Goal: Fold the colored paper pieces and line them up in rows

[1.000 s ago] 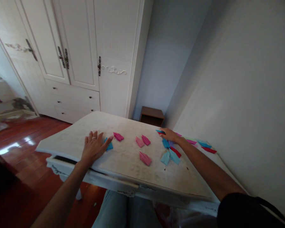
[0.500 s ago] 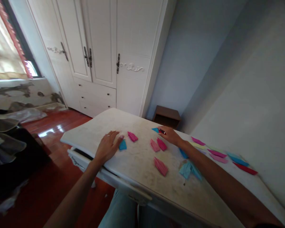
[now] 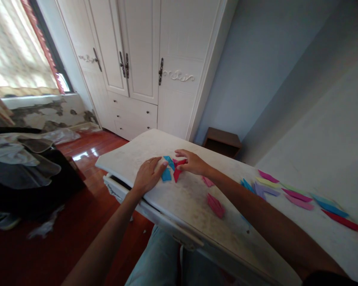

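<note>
My left hand (image 3: 149, 174) lies on the white table with its fingers stretched out. Beside its thumb is a blue folded paper piece (image 3: 166, 175), and a second blue folded paper (image 3: 168, 160) lies just beyond. My right hand (image 3: 193, 163) hovers over a red folded paper piece (image 3: 178, 175), index finger and thumb apart. The thumb appears to touch the red paper. A bit of pink paper shows between the blue and red pieces. Nearer me is a pink folded paper (image 3: 216, 205); another pink one (image 3: 208, 181) is partly hidden by my right forearm.
Along the table's right side lie several coloured paper strips, among them a red strip (image 3: 342, 219) and a purple folded piece (image 3: 259, 190). The table drawer (image 3: 155, 218) stands slightly out. A white wardrobe (image 3: 140, 51) and a brown box-like stand (image 3: 222, 141) are behind the table.
My right hand has moved left across the table to beside my left hand, where red and blue pieces now lie. Its fingers have spread. The view has shifted left.
</note>
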A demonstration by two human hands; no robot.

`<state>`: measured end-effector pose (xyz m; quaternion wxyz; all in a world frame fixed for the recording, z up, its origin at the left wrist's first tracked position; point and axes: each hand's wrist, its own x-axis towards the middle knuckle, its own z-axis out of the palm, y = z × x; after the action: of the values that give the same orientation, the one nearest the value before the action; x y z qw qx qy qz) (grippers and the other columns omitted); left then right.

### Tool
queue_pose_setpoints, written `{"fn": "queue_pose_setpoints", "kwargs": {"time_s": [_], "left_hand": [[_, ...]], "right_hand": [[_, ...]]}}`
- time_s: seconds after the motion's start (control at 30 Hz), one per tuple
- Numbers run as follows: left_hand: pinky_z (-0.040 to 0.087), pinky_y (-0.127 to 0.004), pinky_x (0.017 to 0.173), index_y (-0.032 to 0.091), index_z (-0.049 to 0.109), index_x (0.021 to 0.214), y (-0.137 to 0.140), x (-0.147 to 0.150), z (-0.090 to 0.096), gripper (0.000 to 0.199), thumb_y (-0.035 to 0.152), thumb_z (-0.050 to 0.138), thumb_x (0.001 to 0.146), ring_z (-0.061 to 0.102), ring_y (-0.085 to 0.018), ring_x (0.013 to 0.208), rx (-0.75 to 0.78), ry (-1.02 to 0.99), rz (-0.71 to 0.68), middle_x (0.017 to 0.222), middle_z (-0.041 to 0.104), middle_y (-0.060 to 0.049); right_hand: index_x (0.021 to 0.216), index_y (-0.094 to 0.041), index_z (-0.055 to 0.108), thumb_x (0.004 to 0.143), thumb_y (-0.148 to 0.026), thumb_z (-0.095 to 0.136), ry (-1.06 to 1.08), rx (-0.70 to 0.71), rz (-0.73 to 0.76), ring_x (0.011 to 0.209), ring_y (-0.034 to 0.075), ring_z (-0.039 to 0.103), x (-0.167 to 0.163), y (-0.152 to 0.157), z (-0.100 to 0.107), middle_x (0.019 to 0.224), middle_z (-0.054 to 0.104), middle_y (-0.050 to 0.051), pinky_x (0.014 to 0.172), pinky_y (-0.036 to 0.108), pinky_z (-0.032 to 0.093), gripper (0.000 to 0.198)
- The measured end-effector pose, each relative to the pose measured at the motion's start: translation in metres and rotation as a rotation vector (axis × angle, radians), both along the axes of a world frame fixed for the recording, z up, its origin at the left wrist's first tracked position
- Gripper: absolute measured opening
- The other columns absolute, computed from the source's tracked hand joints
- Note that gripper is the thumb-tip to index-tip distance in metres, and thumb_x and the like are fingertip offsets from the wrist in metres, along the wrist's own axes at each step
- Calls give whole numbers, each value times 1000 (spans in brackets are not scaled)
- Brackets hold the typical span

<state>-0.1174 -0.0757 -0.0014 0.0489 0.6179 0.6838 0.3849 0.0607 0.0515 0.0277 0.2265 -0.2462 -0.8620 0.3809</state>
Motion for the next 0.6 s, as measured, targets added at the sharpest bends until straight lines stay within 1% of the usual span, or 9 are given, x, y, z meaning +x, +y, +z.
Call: {"fn": "queue_pose_setpoints", "kwargs": {"time_s": [0.07, 0.1, 0.2, 0.3, 0.37, 0.43, 0.5, 0.6], "left_hand": [[39, -40, 105, 12, 58, 128, 0, 0, -2, 62, 58, 33, 93, 54, -26, 121, -14, 54, -10, 128, 61, -14], [37, -41, 107, 12, 56, 131, 0, 0, -2, 63, 58, 33, 93, 52, -26, 123, -25, 90, -23, 131, 59, -14], [32, -45, 111, 18, 55, 134, -1, 1, -3, 62, 60, 34, 92, 45, -28, 131, -70, 187, -54, 138, 54, -13], [27, -51, 113, 26, 61, 127, -2, 3, -4, 59, 63, 35, 91, 35, -31, 138, -125, 259, -79, 143, 49, -11], [24, -53, 113, 30, 66, 121, -2, 4, -4, 55, 64, 36, 90, 32, -32, 139, -148, 288, -96, 145, 47, -9], [24, -53, 113, 29, 68, 118, -2, 4, -5, 54, 64, 37, 89, 32, -32, 139, -149, 298, -95, 144, 48, -8], [26, -51, 113, 25, 68, 118, -1, 3, -6, 56, 62, 36, 90, 36, -31, 137, -135, 289, -57, 140, 52, -11], [29, -49, 112, 18, 69, 114, 2, 1, -10, 58, 59, 33, 92, 42, -30, 133, -112, 276, 58, 133, 57, -16]], "right_hand": [[127, -22, 57, 64, -9, 72, 10, 21, 15, 120, 26, 56, 4, -1, -3, 129, 60, 10, 101, 42, 45, 66], [127, -22, 57, 65, -10, 73, 16, 20, 17, 120, 26, 56, 8, -1, -4, 129, 60, 10, 102, 42, 45, 65], [127, -21, 56, 70, -15, 73, 39, -35, -12, 109, 25, 63, 21, 0, -5, 124, 63, 11, 94, 42, 51, 60], [124, -17, 57, 73, -22, 73, 43, -111, -103, 96, 23, 68, 37, 8, -4, 116, 67, 14, 87, 41, 55, 54], [123, -15, 57, 75, -28, 74, 44, -177, -117, 99, 24, 68, 50, 15, -2, 115, 68, 15, 89, 42, 55, 52], [122, -16, 57, 77, -33, 73, 63, -218, -108, 106, 24, 65, 64, 23, -1, 119, 67, 15, 94, 42, 52, 51], [120, -16, 58, 78, -36, 71, 88, -197, -138, 112, 24, 63, 81, 30, -1, 123, 65, 15, 98, 43, 50, 49], [121, -16, 58, 80, -37, 68, 58, -76, -237, 114, 25, 62, 118, 41, -2, 126, 63, 15, 100, 45, 48, 47]]}}
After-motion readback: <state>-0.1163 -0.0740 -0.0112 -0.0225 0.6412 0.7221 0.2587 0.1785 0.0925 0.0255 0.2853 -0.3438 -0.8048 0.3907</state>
